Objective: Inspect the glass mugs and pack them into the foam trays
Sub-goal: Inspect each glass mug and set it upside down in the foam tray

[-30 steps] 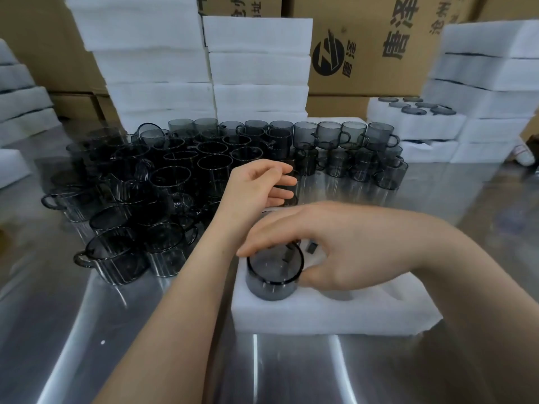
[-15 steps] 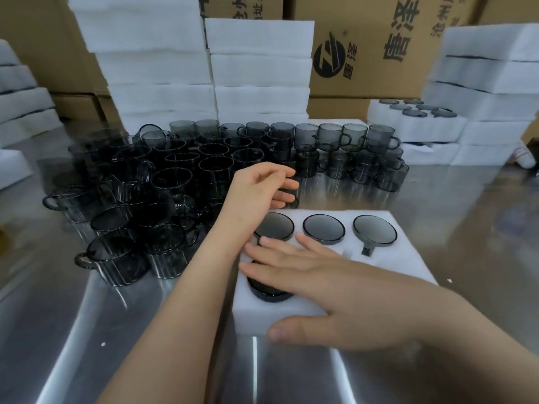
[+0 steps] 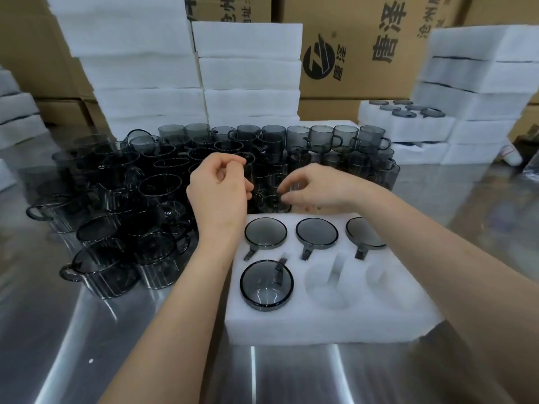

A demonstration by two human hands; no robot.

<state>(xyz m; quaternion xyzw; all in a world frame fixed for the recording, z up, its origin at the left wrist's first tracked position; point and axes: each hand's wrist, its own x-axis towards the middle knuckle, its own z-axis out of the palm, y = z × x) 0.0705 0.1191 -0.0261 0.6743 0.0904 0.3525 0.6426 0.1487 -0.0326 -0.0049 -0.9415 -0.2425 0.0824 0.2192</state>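
Note:
A white foam tray (image 3: pixel 320 325) lies in front of me on the steel table. Its back row holds three smoky grey glass mugs (image 3: pixel 317 231), and a fourth mug (image 3: pixel 267 284) sits in the front left pocket. The front middle pocket (image 3: pixel 326 287) is empty. My forearm partly covers the front right pocket, which is empty too. Just behind the tray, one mug (image 3: pixel 272 201) stands between my hands. My right hand (image 3: pixel 315 185) pinches its rim. My left hand (image 3: pixel 218 193) has its fingers curled against the mug's left side.
Many loose grey mugs (image 3: pixel 157 185) crowd the table to the left and behind. Stacks of white foam trays (image 3: pixel 248 68) and cardboard boxes (image 3: pixel 364 53) line the back. At the right, a filled tray (image 3: pixel 408 121) tops another foam stack (image 3: pixel 481 83).
My right hand has left the front left mug it pressed into the tray and reached back to the mug by my left hand. The camera has tilted a little, showing the whole tray.

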